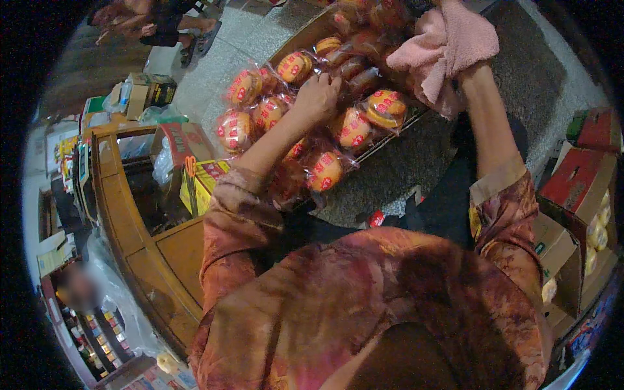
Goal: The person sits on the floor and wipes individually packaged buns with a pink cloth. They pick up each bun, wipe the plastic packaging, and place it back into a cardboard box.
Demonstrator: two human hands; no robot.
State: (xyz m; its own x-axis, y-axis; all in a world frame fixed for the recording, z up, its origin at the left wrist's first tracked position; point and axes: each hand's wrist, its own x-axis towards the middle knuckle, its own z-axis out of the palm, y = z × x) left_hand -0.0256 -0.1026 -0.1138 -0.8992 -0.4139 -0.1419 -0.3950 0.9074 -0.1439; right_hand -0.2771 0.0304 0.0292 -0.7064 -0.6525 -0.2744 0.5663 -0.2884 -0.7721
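My left hand [318, 95] reaches over a pile of round cakes in clear plastic wrappers, its fingertips on the packs near the middle. Whether the fingers grip a pack cannot be made out. Red print marks the nearby wrapped cakes [353, 127], and darker wrapped pieces [353, 70] lie just past my fingers. A pink terry towel [470, 36] hangs bunched around my right hand [474, 73], which holds it above the right side of the pile. Cloth hides most of that hand's fingers. Beneath the pile, a shallow box or tray [382, 143] shows its edge.
To the left stands a wooden desk [180, 253] with an open recess, beside a yellow box [197, 187] holding orange-handled scissors [190, 167]. Red-and-brown cartons [573, 187] are stacked at right. Another person's legs and sandalled feet [200, 41] appear at upper left.
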